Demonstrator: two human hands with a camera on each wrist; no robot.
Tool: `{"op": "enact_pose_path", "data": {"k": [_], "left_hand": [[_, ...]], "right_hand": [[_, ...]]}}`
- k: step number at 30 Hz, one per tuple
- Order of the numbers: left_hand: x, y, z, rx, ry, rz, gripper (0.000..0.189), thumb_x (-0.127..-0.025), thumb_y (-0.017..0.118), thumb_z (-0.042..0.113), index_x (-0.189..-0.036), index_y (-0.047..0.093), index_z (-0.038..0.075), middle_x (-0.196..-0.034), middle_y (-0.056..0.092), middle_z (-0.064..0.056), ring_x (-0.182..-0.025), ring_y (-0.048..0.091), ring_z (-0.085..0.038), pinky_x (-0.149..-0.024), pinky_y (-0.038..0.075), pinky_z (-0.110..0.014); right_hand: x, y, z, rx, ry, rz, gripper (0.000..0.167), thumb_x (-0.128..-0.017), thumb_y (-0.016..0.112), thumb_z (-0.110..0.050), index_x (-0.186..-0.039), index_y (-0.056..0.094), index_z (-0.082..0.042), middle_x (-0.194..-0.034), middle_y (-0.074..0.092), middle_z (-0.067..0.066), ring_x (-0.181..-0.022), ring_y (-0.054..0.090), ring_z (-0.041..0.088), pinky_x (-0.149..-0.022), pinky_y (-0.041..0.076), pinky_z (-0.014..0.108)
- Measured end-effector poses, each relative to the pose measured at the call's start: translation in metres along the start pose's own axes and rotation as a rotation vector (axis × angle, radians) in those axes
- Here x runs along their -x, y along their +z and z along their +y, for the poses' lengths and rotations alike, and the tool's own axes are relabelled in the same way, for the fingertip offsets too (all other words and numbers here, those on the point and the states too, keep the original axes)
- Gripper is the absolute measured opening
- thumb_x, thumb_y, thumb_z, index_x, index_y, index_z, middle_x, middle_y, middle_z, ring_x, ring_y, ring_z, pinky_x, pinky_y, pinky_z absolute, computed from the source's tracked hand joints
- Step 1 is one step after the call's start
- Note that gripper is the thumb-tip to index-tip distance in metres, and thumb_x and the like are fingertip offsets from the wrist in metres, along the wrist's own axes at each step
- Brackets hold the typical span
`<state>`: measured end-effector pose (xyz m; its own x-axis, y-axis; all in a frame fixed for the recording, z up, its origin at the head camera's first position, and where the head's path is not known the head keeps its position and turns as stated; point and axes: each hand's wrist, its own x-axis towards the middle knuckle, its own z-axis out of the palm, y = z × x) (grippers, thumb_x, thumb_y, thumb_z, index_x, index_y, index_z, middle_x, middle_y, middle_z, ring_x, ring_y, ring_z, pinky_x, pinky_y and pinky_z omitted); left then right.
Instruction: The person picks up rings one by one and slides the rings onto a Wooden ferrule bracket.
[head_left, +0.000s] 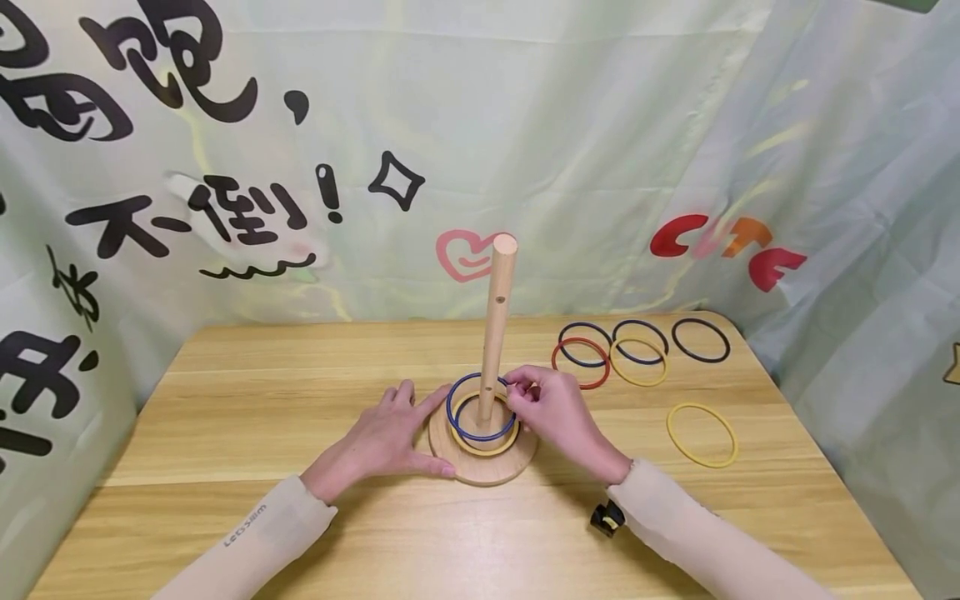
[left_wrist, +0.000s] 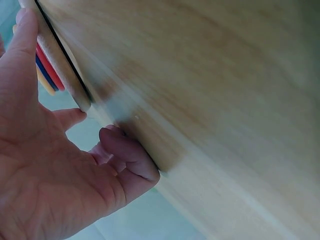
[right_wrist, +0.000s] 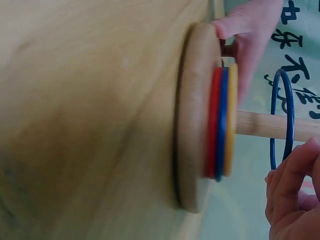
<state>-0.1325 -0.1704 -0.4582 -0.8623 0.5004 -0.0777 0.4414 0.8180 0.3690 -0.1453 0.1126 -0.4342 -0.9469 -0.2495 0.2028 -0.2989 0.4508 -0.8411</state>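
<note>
A wooden peg [head_left: 497, 325] rises from a round wooden base [head_left: 483, 477] on the table. My right hand [head_left: 558, 417] pinches the right edge of a blue ring [head_left: 448, 404], which encircles the peg above the stack. In the right wrist view, a red ring [right_wrist: 213, 125], another blue ring [right_wrist: 221, 125] and a yellow ring [right_wrist: 231, 120] lie stacked on the base around the peg. At the base's left side my left hand [head_left: 386, 437] has thumb and index finger spread, touching its rim. In the left wrist view its remaining fingers are loosely bent.
At the table's back right lie two blue rings [head_left: 585, 323], overlapped by a red ring [head_left: 554, 362] and a yellow ring [head_left: 641, 385]. A black ring [head_left: 701, 319] is beside them, another yellow ring [head_left: 690, 405] nearer me. A printed curtain [head_left: 570, 167] hangs behind the table.
</note>
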Motion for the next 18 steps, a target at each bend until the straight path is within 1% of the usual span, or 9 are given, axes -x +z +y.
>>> {"op": "enact_pose_path", "data": {"k": [5,12,18], "left_hand": [[0.0,0.0,-0.001,-0.007,0.008,0.004,0.127,-0.074,0.083,0.084,-0.173,0.037,0.019,-0.111,0.043,-0.011,-0.092,0.044,-0.026,-0.059,0.044,-0.036],[-0.001,0.0,-0.001,-0.015,0.009,0.004,0.126,-0.074,0.082,0.085,-0.173,0.038,0.02,-0.109,0.043,-0.01,-0.091,0.044,-0.025,-0.059,0.043,-0.035],[0.0,0.001,-0.001,-0.013,0.007,0.0,0.126,-0.074,0.082,0.085,-0.173,0.038,0.02,-0.109,0.042,-0.009,-0.09,0.043,-0.024,-0.059,0.043,-0.036]], "right_hand": [[0.0,0.005,0.007,0.039,-0.001,-0.039,0.023,-0.092,0.066,0.006,-0.108,0.081,0.001,-0.076,0.066,-0.001,-0.05,0.06,0.013,-0.046,0.052,0.029],[0.0,0.005,0.013,0.066,0.015,-0.086,0.02,-0.093,0.066,0.006,-0.107,0.079,0.001,-0.075,0.065,-0.003,-0.05,0.061,0.012,-0.047,0.053,0.029],[0.0,0.003,0.017,0.119,-0.015,-0.126,0.017,-0.094,0.066,0.008,-0.106,0.077,0.002,-0.075,0.066,-0.003,-0.053,0.062,0.01,-0.049,0.054,0.029]]}}
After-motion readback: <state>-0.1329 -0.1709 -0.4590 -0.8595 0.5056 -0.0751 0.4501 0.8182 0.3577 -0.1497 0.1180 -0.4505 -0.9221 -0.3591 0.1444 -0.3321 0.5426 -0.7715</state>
